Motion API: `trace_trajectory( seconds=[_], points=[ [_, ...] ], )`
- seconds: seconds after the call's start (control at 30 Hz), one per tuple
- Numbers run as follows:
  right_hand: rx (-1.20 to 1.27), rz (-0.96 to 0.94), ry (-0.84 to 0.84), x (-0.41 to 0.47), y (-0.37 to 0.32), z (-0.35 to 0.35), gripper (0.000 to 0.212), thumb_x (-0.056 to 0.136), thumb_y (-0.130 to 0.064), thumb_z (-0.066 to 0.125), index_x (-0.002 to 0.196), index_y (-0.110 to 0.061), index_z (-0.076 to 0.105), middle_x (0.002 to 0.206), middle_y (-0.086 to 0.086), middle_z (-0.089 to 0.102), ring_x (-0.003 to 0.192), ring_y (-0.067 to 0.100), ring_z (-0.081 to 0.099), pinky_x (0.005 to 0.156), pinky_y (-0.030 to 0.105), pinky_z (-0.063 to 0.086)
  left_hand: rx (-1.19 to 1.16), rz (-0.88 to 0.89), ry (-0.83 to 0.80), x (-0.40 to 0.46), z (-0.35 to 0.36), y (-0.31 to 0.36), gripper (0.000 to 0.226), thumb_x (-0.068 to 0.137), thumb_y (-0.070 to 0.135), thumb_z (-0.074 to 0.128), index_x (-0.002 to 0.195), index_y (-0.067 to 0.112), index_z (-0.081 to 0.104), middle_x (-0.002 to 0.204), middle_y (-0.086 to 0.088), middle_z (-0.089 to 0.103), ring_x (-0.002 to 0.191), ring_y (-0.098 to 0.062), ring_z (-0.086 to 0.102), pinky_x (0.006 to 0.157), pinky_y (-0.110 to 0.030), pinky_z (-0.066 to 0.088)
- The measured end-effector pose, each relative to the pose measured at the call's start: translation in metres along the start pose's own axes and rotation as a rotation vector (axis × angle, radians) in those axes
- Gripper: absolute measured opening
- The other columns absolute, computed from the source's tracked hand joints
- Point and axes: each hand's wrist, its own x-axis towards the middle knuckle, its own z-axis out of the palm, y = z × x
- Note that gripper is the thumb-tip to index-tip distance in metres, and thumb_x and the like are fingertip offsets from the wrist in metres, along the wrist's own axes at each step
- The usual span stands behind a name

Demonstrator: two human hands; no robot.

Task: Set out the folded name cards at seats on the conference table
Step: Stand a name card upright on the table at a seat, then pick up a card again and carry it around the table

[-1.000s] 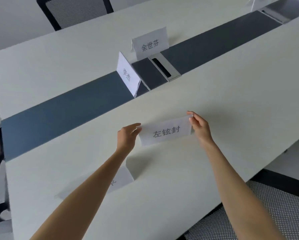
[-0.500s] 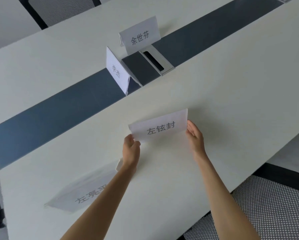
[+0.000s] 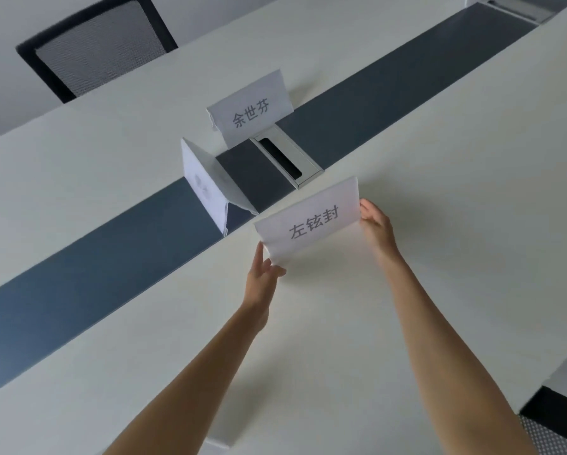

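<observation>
A folded white name card printed 左铉封 stands on the white conference table, near the dark centre strip. My left hand pinches its lower left corner. My right hand holds its right edge. Just beyond it a second folded card stands end-on across the strip. A third card printed 余世芬 stands farther back, facing me. The corner of one more card peeks out under my left forearm at the bottom.
A dark blue-grey strip runs diagonally along the table's middle, with a metal cable box set in it. A black mesh chair stands beyond the far side. Another mesh chair shows at the lower right.
Both hands have carried the 左铉封 card away from me toward the centre strip. The view has shifted forward, so the near card has almost left the frame.
</observation>
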Motion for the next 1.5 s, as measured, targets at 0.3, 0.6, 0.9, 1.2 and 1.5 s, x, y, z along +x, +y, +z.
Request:
trace_trajectory(
  seconds=[0.3,0.6,0.9,1.2,1.5],
  points=[
    [-0.153,-0.082,-0.016,0.059,-0.019,0.005,0.060,0.067,-0.011,0.035,0.122,-0.029,0.052,0.123,-0.007,0.061,0.117,0.016,0.055,0.101,0.036,0.043,-0.056,0.038,-0.054,0.042,0.024,0.017,0.044,0.076,0.001,0.045,0.091,0.043,0.049,0.097,0.019,0.058,0.103,-0.014,0.050,0.091,-0.023,0.034],
    [-0.189,-0.053,0.008,0.078,0.001,0.000,0.066,0.072,-0.008,0.032,0.136,-0.021,0.042,0.142,0.000,0.048,0.132,0.015,0.042,0.113,0.035,0.031,-0.063,0.087,-0.066,0.053,0.022,0.020,0.052,0.082,-0.003,0.043,0.121,0.030,0.041,0.105,0.019,0.055,0.105,-0.008,0.051,0.091,-0.022,0.035],
    [-0.094,-0.047,0.238,-0.019,0.006,0.029,0.037,0.083,0.006,0.043,0.117,-0.004,0.055,0.119,0.013,0.060,0.102,0.013,0.053,0.080,0.002,0.040,0.159,0.021,-0.047,0.022,-0.033,0.026,0.039,0.091,0.009,0.040,0.129,0.007,0.046,0.119,-0.007,0.060,0.109,-0.020,0.057,0.094,-0.030,0.043],
    [-0.288,0.006,-0.775,-0.223,0.056,0.079,0.058,0.070,-0.056,0.063,0.121,-0.045,0.039,0.132,-0.020,0.045,0.121,-0.010,0.042,0.097,0.007,0.032,0.362,0.161,0.268,-0.115,-0.180,-0.006,0.028,0.091,0.004,0.038,0.107,0.012,0.059,0.100,-0.006,0.066,0.090,-0.012,0.064,0.083,-0.025,0.046],
    [-0.666,-0.195,-1.003,-0.266,0.067,0.144,0.117,0.058,-0.034,0.084,0.146,-0.031,0.006,0.154,-0.010,0.012,0.144,0.011,0.005,0.115,0.030,0.013,0.073,0.157,0.598,-0.253,-0.240,-0.092,0.036,0.090,0.000,0.038,0.090,0.026,0.064,0.082,0.010,0.073,0.082,-0.006,0.068,0.083,-0.029,0.051]
  ],
)
